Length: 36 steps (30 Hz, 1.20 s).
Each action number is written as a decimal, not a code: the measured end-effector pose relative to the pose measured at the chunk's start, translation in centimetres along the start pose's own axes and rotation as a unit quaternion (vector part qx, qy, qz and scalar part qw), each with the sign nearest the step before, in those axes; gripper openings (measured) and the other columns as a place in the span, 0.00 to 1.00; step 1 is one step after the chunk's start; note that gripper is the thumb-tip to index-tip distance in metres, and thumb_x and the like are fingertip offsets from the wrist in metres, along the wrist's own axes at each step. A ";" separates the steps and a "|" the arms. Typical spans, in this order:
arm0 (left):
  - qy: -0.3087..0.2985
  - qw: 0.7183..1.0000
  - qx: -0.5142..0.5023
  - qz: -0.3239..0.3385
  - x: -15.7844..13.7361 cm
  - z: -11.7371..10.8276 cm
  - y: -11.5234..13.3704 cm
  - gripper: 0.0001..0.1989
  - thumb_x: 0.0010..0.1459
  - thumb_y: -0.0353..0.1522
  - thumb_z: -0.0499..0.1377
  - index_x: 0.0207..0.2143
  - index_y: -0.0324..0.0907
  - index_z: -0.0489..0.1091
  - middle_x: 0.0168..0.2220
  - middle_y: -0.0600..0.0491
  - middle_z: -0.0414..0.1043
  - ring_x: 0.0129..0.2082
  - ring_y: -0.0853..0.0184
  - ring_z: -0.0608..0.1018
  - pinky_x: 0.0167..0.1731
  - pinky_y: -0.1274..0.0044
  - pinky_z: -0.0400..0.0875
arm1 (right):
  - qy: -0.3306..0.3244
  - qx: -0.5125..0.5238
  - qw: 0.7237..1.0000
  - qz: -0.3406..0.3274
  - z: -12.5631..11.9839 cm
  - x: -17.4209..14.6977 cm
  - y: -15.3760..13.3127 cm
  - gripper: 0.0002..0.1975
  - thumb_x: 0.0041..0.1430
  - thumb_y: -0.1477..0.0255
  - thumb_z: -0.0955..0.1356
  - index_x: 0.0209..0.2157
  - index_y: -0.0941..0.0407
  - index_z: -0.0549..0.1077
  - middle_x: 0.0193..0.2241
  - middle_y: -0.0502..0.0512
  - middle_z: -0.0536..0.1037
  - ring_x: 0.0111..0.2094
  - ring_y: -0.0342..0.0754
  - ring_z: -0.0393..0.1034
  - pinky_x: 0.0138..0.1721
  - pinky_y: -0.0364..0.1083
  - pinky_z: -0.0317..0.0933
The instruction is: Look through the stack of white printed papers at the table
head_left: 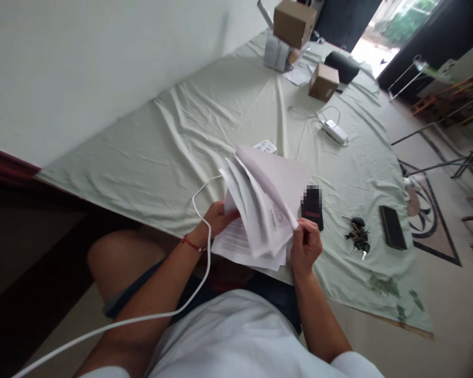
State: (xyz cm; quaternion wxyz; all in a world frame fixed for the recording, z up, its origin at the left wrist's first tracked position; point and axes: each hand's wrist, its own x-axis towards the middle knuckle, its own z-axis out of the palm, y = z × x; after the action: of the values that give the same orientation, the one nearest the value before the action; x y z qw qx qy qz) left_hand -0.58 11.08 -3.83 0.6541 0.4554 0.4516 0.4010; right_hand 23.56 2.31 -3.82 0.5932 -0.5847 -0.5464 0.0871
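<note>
A sheaf of printed paper sheets [252,210] is fanned open above the near edge of the cloth-covered table [150,152]. My left hand [219,218] grips the sheaf at its left side, fingers partly hidden behind the pages. At the lower right corner, my right hand [306,244] pinches the edge of some lifted sheets. The upper pages curl over and look blurred. Just beyond the right hand lies a dark phone [312,212], partly pixelated. A small white printed box [265,146] peeks out behind the papers.
To the right lie a bunch of keys [358,236] and another dark phone [393,227]. A white adapter [335,132] with its cord sits farther back. Cardboard boxes [324,82] stand at the far end. A white cable [157,316] crosses over my left forearm.
</note>
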 end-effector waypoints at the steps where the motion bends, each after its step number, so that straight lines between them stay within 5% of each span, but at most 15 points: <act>1: 0.002 1.000 -0.004 -0.003 0.1 -0.1 -0.2 0.20 0.44 0.43 0.74 0.28 0.34 0.77 0.23 0.53 0.77 0.27 0.62 0.78 0.28 0.73 0.73 | 0.019 -0.004 1.000 0.016 0.0 0.0 0.2 0.06 0.66 0.67 0.67 0.42 0.53 0.74 0.41 0.57 0.76 0.40 0.49 0.72 0.40 0.48 0.65; 6: 0.011 0.999 -0.041 -0.011 0.1 -0.1 -0.5 0.25 0.41 0.44 0.75 0.37 0.35 0.80 0.34 0.46 0.83 0.35 0.55 0.83 0.36 0.68 0.79 | 0.059 0.003 0.997 0.056 0.1 0.0 0.6 0.11 0.67 0.64 0.65 0.46 0.53 0.71 0.43 0.57 0.73 0.41 0.49 0.70 0.44 0.50 0.64; 13: 0.020 0.999 -0.046 0.001 -0.1 0.1 -0.3 0.27 0.42 0.43 0.75 0.41 0.35 0.80 0.39 0.43 0.83 0.39 0.52 0.84 0.40 0.65 0.80 | 0.036 -0.008 0.997 0.064 0.0 0.1 0.7 0.16 0.69 0.59 0.62 0.50 0.54 0.70 0.44 0.59 0.72 0.36 0.48 0.67 0.40 0.49 0.64; 19: 0.017 0.996 -0.087 -0.006 -0.5 -0.1 -0.2 0.25 0.39 0.40 0.76 0.39 0.37 0.81 0.38 0.46 0.83 0.37 0.55 0.84 0.40 0.66 0.81 | 0.007 0.082 0.992 0.097 0.2 0.2 0.9 0.29 0.65 0.51 0.64 0.59 0.54 0.65 0.52 0.63 0.73 0.49 0.54 0.71 0.48 0.52 0.67; 24: -0.039 0.995 -0.081 -0.035 -0.5 -0.3 -0.5 0.20 0.39 0.38 0.76 0.35 0.38 0.81 0.33 0.48 0.83 0.32 0.58 0.84 0.35 0.71 0.80 | -0.110 0.235 0.937 0.235 -0.2 0.3 0.9 0.28 0.62 0.50 0.67 0.54 0.57 0.73 0.47 0.64 0.80 0.48 0.59 0.76 0.46 0.56 0.71; 29: -0.024 0.996 -0.074 -0.038 -1.0 0.4 -0.2 0.20 0.38 0.40 0.76 0.33 0.38 0.81 0.30 0.50 0.82 0.28 0.61 0.82 0.31 0.72 0.78 | -0.103 0.297 0.890 0.330 -1.1 1.5 0.0 0.25 0.59 0.51 0.70 0.50 0.55 0.76 0.46 0.61 0.82 0.45 0.57 0.79 0.44 0.55 0.74; 36: -0.052 0.995 -0.076 -0.028 -3.1 1.9 -0.1 0.25 0.46 0.48 0.72 0.38 0.37 0.80 0.32 0.48 0.83 0.31 0.59 0.83 0.33 0.73 0.78 | -0.056 0.251 0.872 0.416 -1.0 0.7 0.0 0.24 0.54 0.52 0.73 0.44 0.56 0.79 0.38 0.58 0.85 0.37 0.56 0.81 0.37 0.53 0.76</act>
State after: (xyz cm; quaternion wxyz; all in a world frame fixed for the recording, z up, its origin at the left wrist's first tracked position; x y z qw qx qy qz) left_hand 0.42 7.74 -2.89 0.7202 0.4117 0.3979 0.3919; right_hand 24.59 2.18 -3.16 0.5973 -0.5839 -0.2445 0.4925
